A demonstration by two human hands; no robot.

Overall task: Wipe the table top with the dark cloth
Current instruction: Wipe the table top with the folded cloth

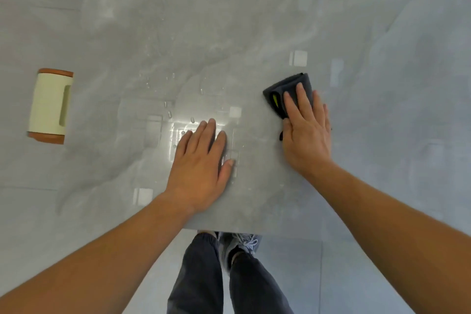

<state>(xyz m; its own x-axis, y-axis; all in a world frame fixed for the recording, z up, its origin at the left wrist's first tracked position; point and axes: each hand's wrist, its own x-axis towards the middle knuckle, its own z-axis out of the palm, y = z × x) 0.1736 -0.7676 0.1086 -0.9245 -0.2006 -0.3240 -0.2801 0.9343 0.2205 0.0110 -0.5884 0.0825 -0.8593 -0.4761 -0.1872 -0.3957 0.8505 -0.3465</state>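
right hand point(307, 132) is lying flat, fingers straight, pressing down on the folded dark cloth point(283, 88); cloth is sitting on the table top point(229, 33) right of centre, its far half and a yellow-green tag point(275, 100) showing past the fingertips; left hand point(201, 163) is resting palm down with fingers extended on bare table near the front edge, gripping nothing, well apart from the cloth; water droplets point(168, 108) are lying just beyond the left hand; a cream roll with brown ends point(48, 106) is sitting far left; dark trousers point(201, 275) and a grey shoe point(242, 243) are showing below the table edge.
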